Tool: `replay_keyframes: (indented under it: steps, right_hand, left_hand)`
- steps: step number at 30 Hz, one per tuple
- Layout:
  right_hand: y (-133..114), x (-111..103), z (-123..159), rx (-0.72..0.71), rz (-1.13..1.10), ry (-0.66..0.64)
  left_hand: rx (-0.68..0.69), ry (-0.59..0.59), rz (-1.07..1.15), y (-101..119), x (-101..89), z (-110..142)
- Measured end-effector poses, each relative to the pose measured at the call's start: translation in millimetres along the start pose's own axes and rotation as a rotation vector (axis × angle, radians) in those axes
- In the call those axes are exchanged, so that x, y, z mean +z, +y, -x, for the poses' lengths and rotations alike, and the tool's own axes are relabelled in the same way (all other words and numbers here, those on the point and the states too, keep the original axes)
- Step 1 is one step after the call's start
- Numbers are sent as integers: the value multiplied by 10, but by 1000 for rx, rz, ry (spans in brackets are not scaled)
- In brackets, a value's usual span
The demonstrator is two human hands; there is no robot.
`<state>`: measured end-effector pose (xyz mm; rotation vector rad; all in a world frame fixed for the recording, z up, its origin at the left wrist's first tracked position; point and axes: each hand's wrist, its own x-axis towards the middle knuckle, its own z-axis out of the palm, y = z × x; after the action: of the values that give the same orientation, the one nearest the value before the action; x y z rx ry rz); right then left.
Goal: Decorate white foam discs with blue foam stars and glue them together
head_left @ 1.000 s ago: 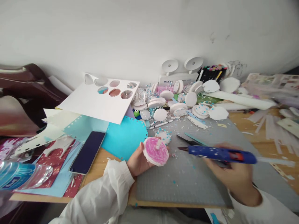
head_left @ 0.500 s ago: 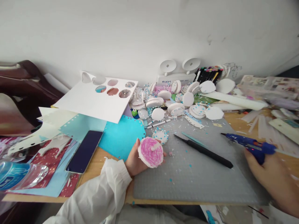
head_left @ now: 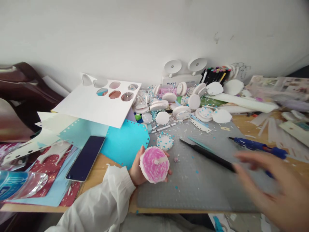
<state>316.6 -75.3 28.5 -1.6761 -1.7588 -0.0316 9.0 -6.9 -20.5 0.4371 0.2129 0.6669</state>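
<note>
My left hand [head_left: 136,169] is closed around a white disc with a pink-coloured face [head_left: 154,169], held above the left part of the grey cutting mat [head_left: 178,193]. A whitish streak marks the pink face. Empty and slightly blurred, my right hand [head_left: 272,187] has its thumb and fingers apart over the mat's right side. Behind it lies a blue glue gun [head_left: 260,146], partly covered by the hand. A black craft knife [head_left: 210,156] rests near the right fingertips. Just beyond the pink disc sits a white disc with blue dots [head_left: 165,141].
Several white discs [head_left: 163,118] and paper scraps crowd the back. A white sheet with cut-out holes [head_left: 94,104], turquoise paper [head_left: 125,140], a phone [head_left: 85,158] and a water bottle [head_left: 19,183] lie leftward. Markers [head_left: 214,76] stand by a white two-headed lamp [head_left: 180,80]; glue sticks [head_left: 275,133] lie right.
My right hand has let go of the glue gun and moved left toward the knife, fingers opening. My left hand has shifted the pink disc slightly closer, turning its face more toward me.
</note>
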Motion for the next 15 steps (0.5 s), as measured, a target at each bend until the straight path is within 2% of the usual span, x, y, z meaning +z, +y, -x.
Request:
replay_keyframes:
  steps: [2,4,6,8,10,12,15]
  right_hand:
    - [-315,383,-304,-181,-137,-103]
    - [-510,784,-539,-325,-198,-217]
    - [-575,1122,-678,-367,-226,-329]
    - [-549,1347,-737,-375,-244,-424]
    - [-488,1447,-749,-360,-266,-477]
    - [-431,1447,-738,-294,-327,-468]
    - [-399,1355,-699,-68,-630,-420]
  left_hand:
    - [-49,-19,15,4,-16,4]
    - [-70,-22,23,5,-34,7]
    - [-61,-15,25,0,-44,9]
    - [-49,-7,33,-7,-41,11]
    - [-47,-6,46,-13,-25,15]
    - [-43,-2,59,-13,-2,21]
    - [-60,22,89,-13,28,30]
